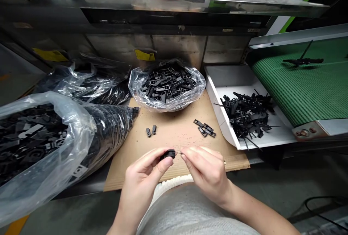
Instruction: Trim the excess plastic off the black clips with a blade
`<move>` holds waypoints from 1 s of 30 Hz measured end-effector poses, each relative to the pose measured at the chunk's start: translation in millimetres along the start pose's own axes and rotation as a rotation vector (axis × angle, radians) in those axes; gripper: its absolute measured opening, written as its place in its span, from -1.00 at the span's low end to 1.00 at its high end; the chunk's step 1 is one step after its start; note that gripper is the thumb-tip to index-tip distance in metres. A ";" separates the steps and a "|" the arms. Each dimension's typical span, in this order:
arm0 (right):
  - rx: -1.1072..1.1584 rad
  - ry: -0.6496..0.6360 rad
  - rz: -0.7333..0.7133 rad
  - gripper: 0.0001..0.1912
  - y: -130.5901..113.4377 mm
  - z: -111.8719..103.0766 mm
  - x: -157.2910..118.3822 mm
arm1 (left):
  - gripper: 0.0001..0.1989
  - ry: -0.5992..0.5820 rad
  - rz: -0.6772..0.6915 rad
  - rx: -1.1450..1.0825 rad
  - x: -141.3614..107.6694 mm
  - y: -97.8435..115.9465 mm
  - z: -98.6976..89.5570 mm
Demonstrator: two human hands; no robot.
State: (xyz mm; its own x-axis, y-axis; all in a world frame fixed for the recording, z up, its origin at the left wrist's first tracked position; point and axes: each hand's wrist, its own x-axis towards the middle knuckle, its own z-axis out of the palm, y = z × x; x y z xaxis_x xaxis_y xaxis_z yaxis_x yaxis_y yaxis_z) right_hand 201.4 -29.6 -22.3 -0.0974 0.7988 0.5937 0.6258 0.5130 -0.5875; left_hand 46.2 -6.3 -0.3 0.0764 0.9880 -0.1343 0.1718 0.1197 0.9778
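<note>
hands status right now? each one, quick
Left hand: closed, pinching a small black plastic part.
Right hand: fingers pinched at that part's right end; a thin piece barely shows there.

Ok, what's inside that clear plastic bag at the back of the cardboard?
The open clear plastic bag holds a heap of small flat black plastic pieces. Only the top layer shows; anything deeper is covered.

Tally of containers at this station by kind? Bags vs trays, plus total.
Clear plastic bags of black parts: 3 (near left, rear left, centre)
White trays: 1
Total: 4
Left hand pinches a small black part; right hand meets it.
</note>
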 end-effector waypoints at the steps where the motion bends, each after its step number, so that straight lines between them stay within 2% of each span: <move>1: -0.004 0.002 -0.007 -0.81 0.2 0.8 -0.4 | -0.83 0.009 -0.009 -0.002 -1.0 1.6 0.0; 8: -0.057 -0.005 -0.018 -0.76 -0.7 3.2 -1.7 | -0.84 0.019 0.002 -0.001 -3.2 1.4 -0.5; 12: -0.047 -0.056 0.042 -0.77 -4.0 1.5 0.6 | -0.86 0.010 0.066 0.025 -2.3 -1.4 -2.2; 15: 0.054 -0.158 0.152 -0.78 -6.0 -4.0 6.9 | -0.85 -0.016 0.110 0.038 -0.7 -2.8 -4.3; 20: 0.389 -0.336 0.293 -0.78 -5.8 -15.3 20.0 | -0.86 -0.078 0.176 0.008 2.2 -1.9 -6.7; 23: 0.424 -0.360 0.313 -0.77 -5.4 -17.8 21.7 | -0.85 -0.116 0.217 0.035 3.2 -1.7 -7.7; 27: 0.421 -0.378 0.312 -0.73 -5.6 -17.3 18.6 | -0.80 -0.107 0.248 0.054 3.5 -2.3 -7.8; 30: 0.405 -0.348 0.298 -0.76 -5.4 -17.4 17.7 | -0.77 -0.134 0.273 0.072 4.0 -1.8 -7.4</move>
State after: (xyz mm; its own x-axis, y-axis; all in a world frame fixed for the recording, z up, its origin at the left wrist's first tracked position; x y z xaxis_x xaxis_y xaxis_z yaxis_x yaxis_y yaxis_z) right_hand 209.8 -23.7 1.0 -0.2532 0.9471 0.1971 0.3275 0.2757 -0.9037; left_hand 38.9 -1.9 -1.4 0.2577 0.9603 0.1069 0.1962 -0.1604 0.9674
